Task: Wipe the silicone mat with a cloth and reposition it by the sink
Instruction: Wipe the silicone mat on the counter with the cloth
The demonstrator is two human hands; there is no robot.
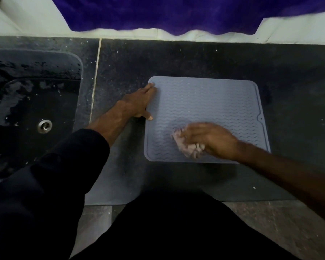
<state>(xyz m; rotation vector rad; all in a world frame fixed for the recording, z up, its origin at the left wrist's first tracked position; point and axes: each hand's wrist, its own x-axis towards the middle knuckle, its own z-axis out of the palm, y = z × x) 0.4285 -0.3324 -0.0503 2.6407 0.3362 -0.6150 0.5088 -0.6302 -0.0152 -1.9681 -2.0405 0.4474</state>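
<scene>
Wiping stage is being carried out; repositioning is judged not yet begun. The silicone mat (204,109) is lying flat on the dark counter (176,59), well apart from the sink (36,109) at left. A crumpled cloth (189,147) is being gripped and pressed on the mat's near part by the right hand (212,139), blurred. The mat's left edge is being pinned by the left hand (139,102), fingers extended, nothing held.

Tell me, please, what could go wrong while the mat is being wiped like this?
The left hand pins only the far-left edge of the grey wavy-ribbed silicone mat, so strokes by the right hand with the crumpled pale cloth might shift or buckle the mat. The wet black sink beside it could re-wet the mat once moved.
</scene>
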